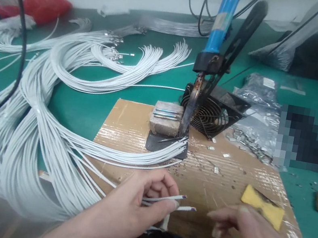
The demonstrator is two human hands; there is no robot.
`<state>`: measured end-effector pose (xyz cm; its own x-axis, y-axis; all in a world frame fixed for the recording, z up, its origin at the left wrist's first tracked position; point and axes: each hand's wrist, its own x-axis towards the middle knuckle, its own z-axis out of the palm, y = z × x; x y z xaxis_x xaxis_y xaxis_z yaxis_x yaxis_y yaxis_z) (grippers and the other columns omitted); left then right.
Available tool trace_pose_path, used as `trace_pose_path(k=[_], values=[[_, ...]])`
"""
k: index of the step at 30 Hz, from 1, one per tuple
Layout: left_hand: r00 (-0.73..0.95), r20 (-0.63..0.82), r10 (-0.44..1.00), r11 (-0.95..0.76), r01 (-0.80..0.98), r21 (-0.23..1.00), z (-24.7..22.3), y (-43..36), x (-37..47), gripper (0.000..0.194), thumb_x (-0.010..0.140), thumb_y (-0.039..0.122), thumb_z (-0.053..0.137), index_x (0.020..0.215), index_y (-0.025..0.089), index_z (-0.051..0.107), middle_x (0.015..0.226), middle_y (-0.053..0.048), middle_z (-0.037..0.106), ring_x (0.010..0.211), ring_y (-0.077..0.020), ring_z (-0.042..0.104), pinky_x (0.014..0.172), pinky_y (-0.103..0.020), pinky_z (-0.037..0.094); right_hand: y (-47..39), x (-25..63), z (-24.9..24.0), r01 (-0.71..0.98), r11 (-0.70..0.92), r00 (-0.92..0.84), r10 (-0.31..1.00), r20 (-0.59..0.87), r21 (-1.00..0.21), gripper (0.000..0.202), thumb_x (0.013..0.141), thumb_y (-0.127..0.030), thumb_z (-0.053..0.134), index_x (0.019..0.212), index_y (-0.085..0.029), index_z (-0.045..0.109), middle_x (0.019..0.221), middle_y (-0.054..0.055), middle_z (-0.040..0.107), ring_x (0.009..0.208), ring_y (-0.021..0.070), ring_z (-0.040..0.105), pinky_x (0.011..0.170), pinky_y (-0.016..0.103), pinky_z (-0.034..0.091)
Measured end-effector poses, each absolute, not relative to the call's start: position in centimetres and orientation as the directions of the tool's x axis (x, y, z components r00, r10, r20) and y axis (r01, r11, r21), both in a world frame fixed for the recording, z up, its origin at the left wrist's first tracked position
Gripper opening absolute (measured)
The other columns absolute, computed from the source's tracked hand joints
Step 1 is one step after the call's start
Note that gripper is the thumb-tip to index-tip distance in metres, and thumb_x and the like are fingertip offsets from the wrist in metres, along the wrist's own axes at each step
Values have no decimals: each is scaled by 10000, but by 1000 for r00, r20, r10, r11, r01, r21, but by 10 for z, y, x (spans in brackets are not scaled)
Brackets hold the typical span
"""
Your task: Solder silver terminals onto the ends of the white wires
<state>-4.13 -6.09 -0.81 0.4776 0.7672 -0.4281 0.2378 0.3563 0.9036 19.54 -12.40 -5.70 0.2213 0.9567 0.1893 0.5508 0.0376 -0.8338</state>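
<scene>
My left hand [146, 205] is closed around a few white cables, whose tips [189, 209] stick out to the right past the thumb. My right hand [247, 229] is a little way to the right of those tips, its fingers bent together and partly blurred; whether anything small is between them is hidden. Behind my left hand, a bundle of white cables [140, 157] curves over the cardboard [197, 183] with its ends on a black plate. A blue-handled soldering iron [221, 23] points down beside a solder-streaked block [165, 118].
A yellow sponge [263, 205] lies just beyond my right hand. Behind the iron is a black fan [212, 114]. Small metal connectors [249, 146] are scattered at the cardboard's back right. Large coils of white cable [23, 152] fill the left side.
</scene>
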Motion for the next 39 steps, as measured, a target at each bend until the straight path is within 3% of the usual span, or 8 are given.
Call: trace_pose_path(k=[3, 6, 9, 11, 21, 27, 33, 39], values=[[458, -468, 756, 464, 130, 876, -15, -63, -40, 217, 936, 360, 705, 877, 151, 700, 691, 39, 553, 583, -92, 408, 527, -231, 310, -117, 167, -42, 463, 131, 64, 981, 181, -876, 273, 982, -292, 635, 734, -265, 747, 687, -10, 725, 578, 118, 709, 546, 126, 541], [431, -496, 754, 540, 23, 842, -23, -68, -44, 334, 883, 467, 779, 821, 150, 696, 662, 41, 540, 551, -82, 371, 501, -220, 274, -116, 147, -41, 279, 1, 161, 986, 48, -960, 235, 922, -325, 724, 699, -256, 749, 667, -20, 685, 559, 103, 652, 546, 131, 521], [394, -511, 764, 568, -35, 822, -24, -71, -46, 365, 838, 485, 833, 798, 150, 694, 657, 33, 568, 557, -79, 395, 509, -201, 283, -117, 134, -42, 33, -125, 225, 967, -115, -992, 52, 851, -320, 792, 848, -328, 844, 708, -38, 672, 573, 83, 613, 570, 126, 508], [396, -500, 770, 563, -55, 824, -23, -72, -46, 348, 850, 472, 832, 799, 148, 713, 690, 10, 632, 588, -83, 455, 543, -190, 325, -117, 128, -40, -55, -169, 227, 958, -177, -984, 90, 825, -315, 806, 872, -365, 863, 713, -43, 666, 586, 74, 594, 572, 113, 493], [449, -453, 770, 568, -161, 807, -22, -70, -41, 281, 942, 386, 771, 779, 159, 735, 654, 22, 650, 576, -71, 512, 608, -171, 438, -116, 124, -33, -167, -235, 171, 950, -262, -958, 85, 814, -375, 838, 883, -359, 883, 754, -10, 711, 659, 91, 650, 596, 109, 499], [444, -441, 780, 563, -189, 805, -27, -72, -41, 270, 951, 365, 765, 779, 161, 721, 690, 35, 685, 404, -1, 255, 478, -167, 346, -115, 122, -33, -182, -220, 194, 947, -255, -958, 72, 797, -376, 858, 861, -354, 883, 734, -7, 701, 645, 95, 639, 597, 121, 506], [381, -450, 808, 514, -81, 854, -23, -73, -40, 325, 889, 410, 819, 781, 162, 640, 607, 77, 535, 477, -40, 343, 443, -171, 256, -116, 122, -37, -209, -252, 205, 933, -294, -945, 139, 774, -411, 874, 877, -320, 894, 667, 4, 623, 616, 111, 564, 577, 162, 503], [374, -446, 813, 505, -71, 860, -19, -74, -39, 293, 907, 358, 806, 770, 169, 628, 658, 44, 632, 583, -75, 482, 546, -185, 368, -115, 121, -37, -215, -252, 213, 931, -297, -944, 109, 764, -384, 874, 839, -307, 894, 638, 6, 601, 581, 114, 529, 560, 197, 496]])
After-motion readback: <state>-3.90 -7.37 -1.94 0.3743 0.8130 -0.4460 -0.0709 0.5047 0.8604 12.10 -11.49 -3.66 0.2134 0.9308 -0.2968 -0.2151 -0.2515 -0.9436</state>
